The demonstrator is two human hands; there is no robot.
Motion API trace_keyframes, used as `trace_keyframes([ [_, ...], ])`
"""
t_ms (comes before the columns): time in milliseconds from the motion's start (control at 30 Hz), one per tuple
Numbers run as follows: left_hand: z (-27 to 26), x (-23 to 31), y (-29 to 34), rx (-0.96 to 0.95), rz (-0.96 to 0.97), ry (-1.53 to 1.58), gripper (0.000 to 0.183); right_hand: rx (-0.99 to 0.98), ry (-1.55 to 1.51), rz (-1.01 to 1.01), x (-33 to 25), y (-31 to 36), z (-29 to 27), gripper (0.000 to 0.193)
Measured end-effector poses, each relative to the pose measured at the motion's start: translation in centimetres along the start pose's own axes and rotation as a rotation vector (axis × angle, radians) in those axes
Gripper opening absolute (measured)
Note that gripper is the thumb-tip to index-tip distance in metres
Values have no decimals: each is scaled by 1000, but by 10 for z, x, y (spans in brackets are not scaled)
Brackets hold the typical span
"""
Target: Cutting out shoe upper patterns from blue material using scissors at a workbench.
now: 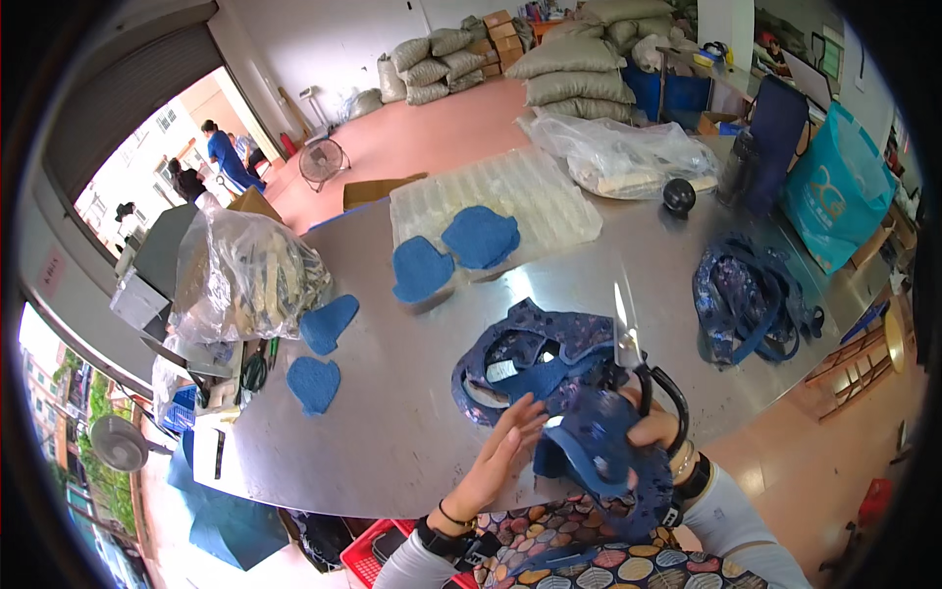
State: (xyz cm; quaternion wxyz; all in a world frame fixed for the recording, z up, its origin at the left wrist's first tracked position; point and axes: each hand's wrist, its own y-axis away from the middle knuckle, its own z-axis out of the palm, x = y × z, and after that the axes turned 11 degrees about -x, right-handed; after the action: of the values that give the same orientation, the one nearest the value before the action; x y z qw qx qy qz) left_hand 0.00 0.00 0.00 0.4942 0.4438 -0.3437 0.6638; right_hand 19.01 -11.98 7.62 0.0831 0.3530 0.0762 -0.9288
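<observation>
Furthest left on my metal table (412, 452), two blue pads (314, 385) lie loose, with nothing attached that I can see. Further right are two more, a curved pad (423, 270) at the near edge of the clear plastic tray (549, 196) and a rounder pad (481, 238) on it.

My left hand (505, 447) is open, fingers stretched, gripping nothing; it is right beside the flowered piece (594, 456) at the near edge, though I can't tell whether it touches. My right hand (653, 429) is curled around that piece, thumb on top, with the black handles of the scissors (629, 346) hooked at it and the blades pointing away from me. I'd judge this piece to be partway through. Just beyond it lies a second flowered piece (579, 329), out of my grip, and well to the right sits a strappy flowered heap (741, 304); whether either is finished, I can't say.

As for containers, the clear bag (221, 245) at left is stuffed with tan and dark strips. Under the table edge, the red basket (355, 558) holds something dark. At the back, the flatter plastic bag (653, 152) has pale stuff inside. At right stands the teal shopping bag (839, 191), its contents hidden from me.
</observation>
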Motion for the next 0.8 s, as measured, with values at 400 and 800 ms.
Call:
trace_keyframes([
  [400,-6,-2,20,-155,-327,89,53,238,214,46,13,-23,0,29],
  [800,-24,-11,47,-429,222,741,55,578,-124,-49,19,-35,-50,21],
])
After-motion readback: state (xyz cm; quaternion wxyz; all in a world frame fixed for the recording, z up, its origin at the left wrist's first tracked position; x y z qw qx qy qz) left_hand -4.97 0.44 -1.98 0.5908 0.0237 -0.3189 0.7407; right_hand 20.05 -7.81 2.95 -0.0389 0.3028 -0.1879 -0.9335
